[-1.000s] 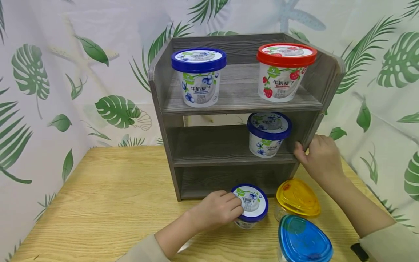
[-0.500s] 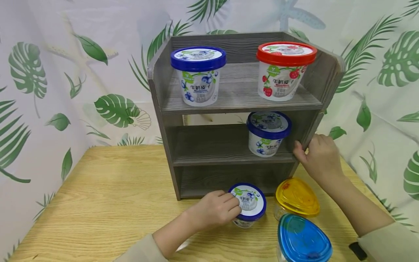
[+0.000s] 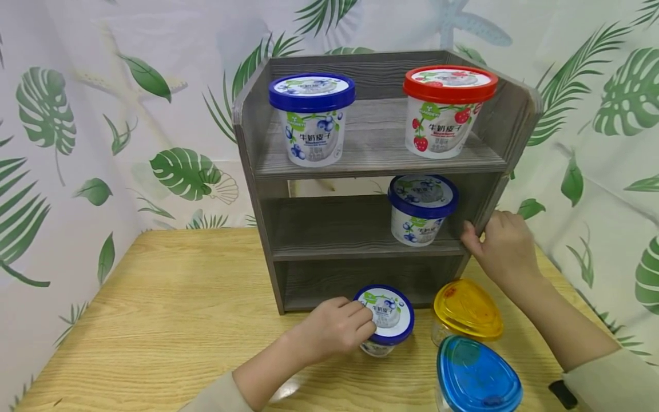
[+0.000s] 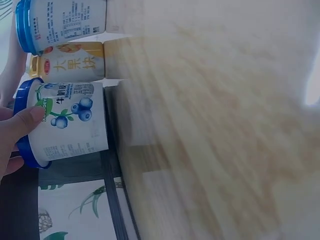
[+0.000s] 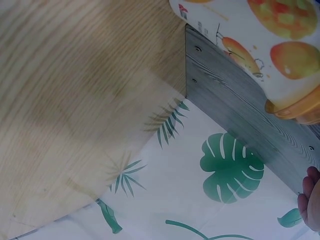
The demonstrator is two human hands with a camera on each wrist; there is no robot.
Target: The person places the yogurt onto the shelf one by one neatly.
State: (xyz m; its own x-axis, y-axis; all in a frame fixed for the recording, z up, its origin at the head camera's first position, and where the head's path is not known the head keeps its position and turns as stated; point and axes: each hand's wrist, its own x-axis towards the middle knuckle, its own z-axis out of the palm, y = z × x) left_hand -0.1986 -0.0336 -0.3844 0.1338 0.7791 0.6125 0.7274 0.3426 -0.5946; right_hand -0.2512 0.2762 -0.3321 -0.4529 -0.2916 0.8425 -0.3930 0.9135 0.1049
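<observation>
My left hand (image 3: 334, 332) grips a tub with a blue lid (image 3: 391, 320) and a blueberry print at the lid's left side, in front of the shelf's lowest level. In the left wrist view, my thumb presses on the wall of this blueberry tub (image 4: 75, 125) just below the rim; the other fingers are mostly hidden. Whether its base touches the table, I cannot tell. My right hand (image 3: 507, 246) holds the right side panel of the grey wooden shelf (image 3: 329, 226), thumb at the front edge. Its fingertips (image 5: 311, 180) show beside the panel in the right wrist view.
Another blueberry tub (image 3: 314, 134) and a red-lidded strawberry tub (image 3: 443, 129) stand on the top shelf. A further blueberry tub (image 3: 419, 223) is on the middle level. Yellow-lidded (image 3: 468, 312) and blue-lidded (image 3: 479, 375) containers stand at the shelf's front right. Leaf-printed cloth (image 3: 175, 114) hangs behind.
My left hand and the blueberry tub in it have shifted slightly left and toward the shelf. The right hand keeps its hold on the side panel.
</observation>
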